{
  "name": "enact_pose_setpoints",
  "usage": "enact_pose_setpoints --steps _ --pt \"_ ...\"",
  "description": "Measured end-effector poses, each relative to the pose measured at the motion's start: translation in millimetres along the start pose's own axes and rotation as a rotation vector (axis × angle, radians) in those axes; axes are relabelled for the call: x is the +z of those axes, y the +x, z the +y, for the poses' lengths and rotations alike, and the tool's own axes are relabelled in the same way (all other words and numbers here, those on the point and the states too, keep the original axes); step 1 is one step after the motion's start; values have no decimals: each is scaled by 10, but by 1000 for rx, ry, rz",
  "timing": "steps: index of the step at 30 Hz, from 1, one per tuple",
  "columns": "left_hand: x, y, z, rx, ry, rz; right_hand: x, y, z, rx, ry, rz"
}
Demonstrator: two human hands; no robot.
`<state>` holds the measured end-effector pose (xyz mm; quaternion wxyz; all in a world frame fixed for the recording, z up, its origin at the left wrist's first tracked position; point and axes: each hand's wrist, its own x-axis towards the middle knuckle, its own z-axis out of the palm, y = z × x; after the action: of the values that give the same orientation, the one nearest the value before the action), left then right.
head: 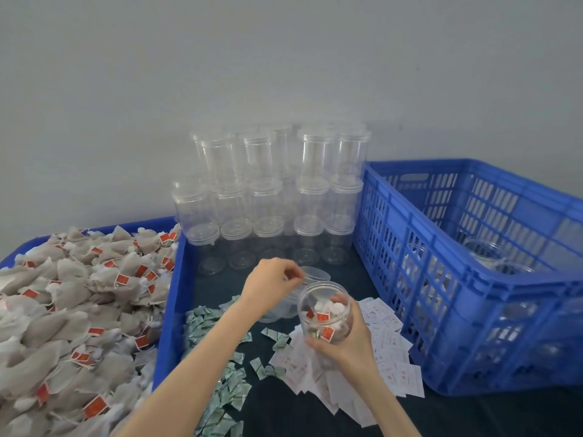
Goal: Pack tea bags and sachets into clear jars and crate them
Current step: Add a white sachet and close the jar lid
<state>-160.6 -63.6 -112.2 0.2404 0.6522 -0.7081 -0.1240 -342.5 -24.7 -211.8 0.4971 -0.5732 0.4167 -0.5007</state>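
Clear plastic jar (325, 312), part-filled with tea bags, sits cupped in the right hand (344, 339) above white sachets (388, 351), tilted with its open mouth up and toward the viewer, likely for filling. Left hand (271, 285) hovers beside the rim, fingertips pinched; whether they hold anything is unclear

Two hands worked: left hand (271, 283), right hand (345, 337). One filled jar (325, 312), one blue crate (473, 272), one blue tray (170, 279), three loose piles, uncountable.
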Motion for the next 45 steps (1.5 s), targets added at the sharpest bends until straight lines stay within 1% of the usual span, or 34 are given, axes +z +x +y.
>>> enact_pose_setpoints --steps 1,3,5,7,12,15,19,23,26,29,37,41,45 --pt "110 20 -45 -43 96 -43 -56 3 3 -6 -11 11" --pt "370 12 -104 -73 264 -215 -141 19 -2 -20 -35 33" --pt "625 -46 -107 -51 311 -362 -196 43 1 -26 -42 52" --pt "845 -116 -64 -45 313 -417 -231 64 -1 -30 -36 68" --pt "1131 -183 7 -81 312 -296 -274 61 -13 -27 -36 80" --pt "1174 -165 -55 -122 238 -251 -336 55 5 -28 -52 72" --pt "1160 -162 -142 -132 179 -233 -423 72 4 -37 -81 88" --pt "1226 -185 -49 -157 76 -154 -467 93 -1 -30 -46 109" --pt "1329 -229 61 -181 82 -162 -453 104 -6 -39 -31 105" --pt "1370 -243 84 -225 2 -140 -430 110 -6 -52 -35 94" --pt "1259 -197 -88 -280 -116 -138 -418 106 9 -57 -62 89" --pt "1224 -177 -156 -301 -124 -137 -415 100 14 -57 -82 93" --pt "1124 -157 -195 -283 -93 -87 -424 104 35 -51 -86 98"
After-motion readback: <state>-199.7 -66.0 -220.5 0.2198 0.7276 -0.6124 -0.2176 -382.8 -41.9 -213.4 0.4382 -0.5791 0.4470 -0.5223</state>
